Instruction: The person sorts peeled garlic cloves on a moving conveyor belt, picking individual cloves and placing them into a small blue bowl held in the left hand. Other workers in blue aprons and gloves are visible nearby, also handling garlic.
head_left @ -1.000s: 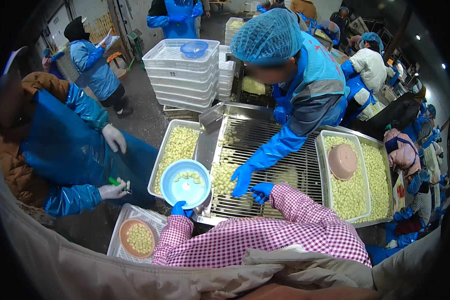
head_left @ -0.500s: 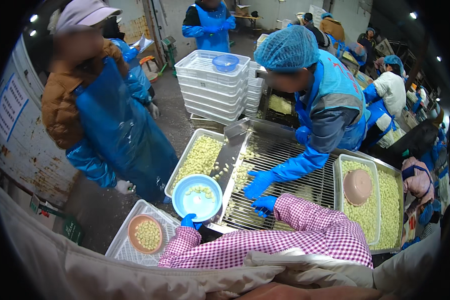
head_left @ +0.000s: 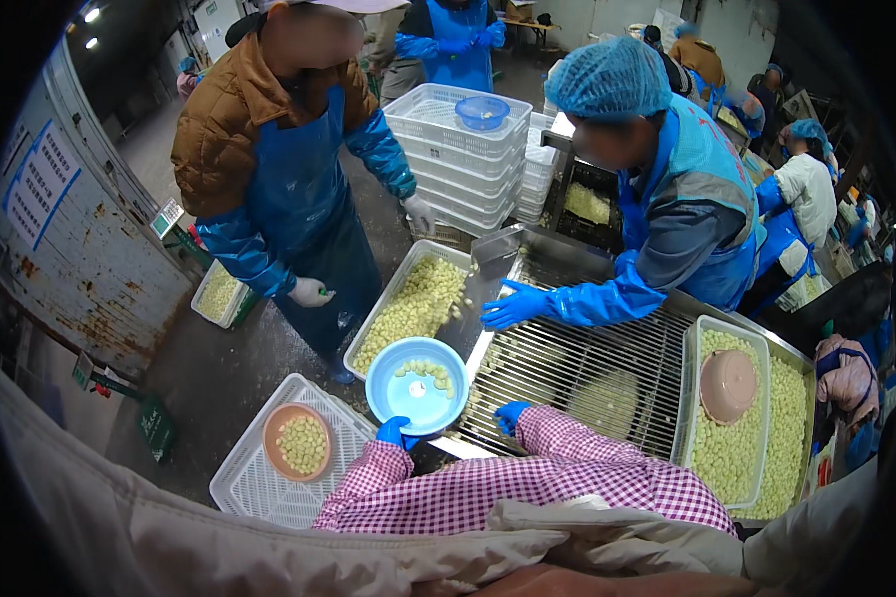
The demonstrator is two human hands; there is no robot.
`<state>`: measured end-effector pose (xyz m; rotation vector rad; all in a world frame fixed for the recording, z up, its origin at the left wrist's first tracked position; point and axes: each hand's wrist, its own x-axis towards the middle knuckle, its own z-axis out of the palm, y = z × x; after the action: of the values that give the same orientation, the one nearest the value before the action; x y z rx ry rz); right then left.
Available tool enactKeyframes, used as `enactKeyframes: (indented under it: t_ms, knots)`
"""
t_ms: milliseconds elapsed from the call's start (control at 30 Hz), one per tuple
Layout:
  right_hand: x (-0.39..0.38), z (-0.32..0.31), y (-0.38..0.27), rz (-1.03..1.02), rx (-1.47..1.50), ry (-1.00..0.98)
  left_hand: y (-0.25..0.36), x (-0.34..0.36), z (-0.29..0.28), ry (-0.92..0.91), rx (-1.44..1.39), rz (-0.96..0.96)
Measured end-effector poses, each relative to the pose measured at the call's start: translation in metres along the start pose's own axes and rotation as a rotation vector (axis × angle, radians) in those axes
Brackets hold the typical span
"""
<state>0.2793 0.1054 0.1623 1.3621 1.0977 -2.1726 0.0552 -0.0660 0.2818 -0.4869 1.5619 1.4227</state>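
A blue bowl (head_left: 417,384) is held just left of the frame's centre, gripped at its near rim by the left hand (head_left: 394,433), which is gloved in blue and closed on the rim. A few pale pieces are seen inside the bowl. The right hand (head_left: 512,416), also in a blue glove, is laid on the near edge of a wire grate (head_left: 607,363) just right of the bowl; whether its fingers are curled or flat cannot be told. Both forearms are covered by checked pink sleeves in the lower middle of the frame.

Behind the bowl, a metal tray (head_left: 368,336) filled with the same pale pieces is set, running toward the upper centre. Lower left of the bowl, a white crate (head_left: 259,483) is seen on the floor, with a brown bowl (head_left: 300,442) of pieces resting in it. At the right of the frame, a white tray (head_left: 689,398) heaped with pieces is placed beside the grate, and a pink bowl (head_left: 728,384) lies upside down on the heap.

Across the grate, a person in a blue hair net is bent forward, a blue-gloved hand (head_left: 516,303) spread over the grate's far edge. At the upper left a second person in a brown jacket and blue apron is standing. Stacked white crates (head_left: 448,149) are seen at the upper centre, with a blue bowl on top.
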Motion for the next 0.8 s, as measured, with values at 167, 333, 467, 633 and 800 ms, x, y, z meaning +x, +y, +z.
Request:
enactKeyframes:
  t_ms: [167, 333, 467, 633, 800]
  knots:
    - [0.031, -0.043, 0.036, -0.088, -0.152, -0.01, 0.007, 0.016, -0.008, 0.037, 0.165, -0.027]
    - [0.035, -0.105, 0.088, -0.029, -0.277, 0.166, 0.019, 0.027, -0.026, 0.025, 0.142, -0.018]
    - [0.027, -0.133, 0.142, 0.124, -0.098, 0.246, 0.03, 0.027, -0.023, 0.097, 0.206, -0.004]
    - [0.069, -0.119, 0.192, 0.207, 0.196, 0.229, 0.038, 0.03, -0.017, 0.103, 0.207, -0.002]
    - [0.131, -0.049, 0.149, 0.217, 0.487, -0.188, 0.035, 0.055, -0.016, 0.06, 0.007, -0.031]
